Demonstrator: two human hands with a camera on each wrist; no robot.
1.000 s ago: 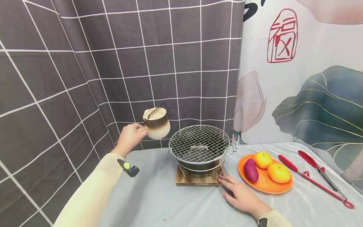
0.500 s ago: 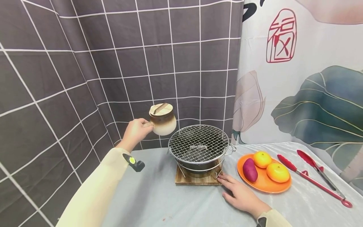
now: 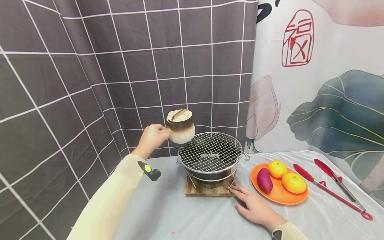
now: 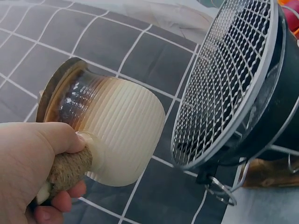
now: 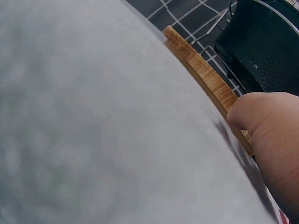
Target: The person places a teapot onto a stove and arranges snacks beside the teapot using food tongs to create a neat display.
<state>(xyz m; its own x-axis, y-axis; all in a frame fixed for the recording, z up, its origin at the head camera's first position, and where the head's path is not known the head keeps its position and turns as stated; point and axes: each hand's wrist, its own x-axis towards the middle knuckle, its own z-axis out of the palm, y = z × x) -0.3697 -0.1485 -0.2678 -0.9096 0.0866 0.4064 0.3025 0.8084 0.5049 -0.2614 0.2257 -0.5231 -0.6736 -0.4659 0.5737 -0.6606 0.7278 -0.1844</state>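
My left hand (image 3: pixel 154 138) grips the twine-wrapped handle (image 4: pixel 70 170) of a small ribbed ceramic pot (image 4: pixel 124 123), brown at the neck and cream below. A wooden lid (image 3: pixel 179 115) with a dark crossbar covers it. The pot hangs in the air at the upper left of a round charcoal grill (image 3: pixel 211 173), its base overlapping the rim of the wire mesh (image 3: pixel 213 150) in the head view. The grill stands on a wooden board (image 3: pixel 196 190). My right hand (image 3: pixel 255 206) lies on the table, fingertips at the board's front right corner.
Right of the grill, an orange plate (image 3: pixel 280 196) bears two orange citrus fruits (image 3: pixel 277 169) and a purple sweet potato (image 3: pixel 264 180). Red-tipped tongs (image 3: pixel 333 191) lie spread at the far right. Grey checked cloth (image 3: pixel 168 66) hangs behind the pale-covered table (image 3: pixel 192 220).
My left hand has carried the lidded pot to the right and slightly up, up to the grill's left rim. My right hand stays at the board's corner.
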